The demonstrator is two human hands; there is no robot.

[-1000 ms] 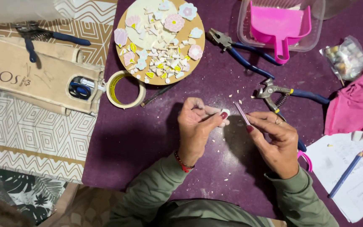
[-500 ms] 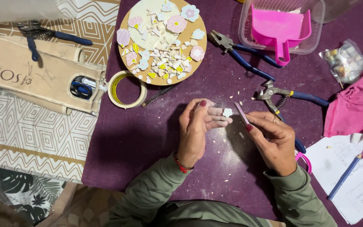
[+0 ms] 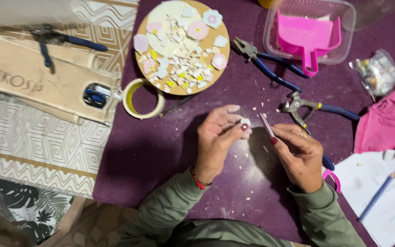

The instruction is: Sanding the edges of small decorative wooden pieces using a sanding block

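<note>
Purple cloth covers the surface [image 3: 161, 151]. My left hand [image 3: 216, 139] has its fingers clamped on a small white tile chip [image 3: 245, 122], the right hand [image 3: 300, 153] pinching a pink nail file [image 3: 267, 126] just beside it. I'd brace both wrists and stroke lightly along the chip's edge.

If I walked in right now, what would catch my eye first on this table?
Probably the round wooden board at the top, heaped with pastel flower-shaped pieces and small broken chips. Below it, over the purple tablecloth, the left hand pinches a small pale piece while the right hand holds a thin pink file beside it. A bright pink dustpan sits in a clear tub at the upper right.
</note>
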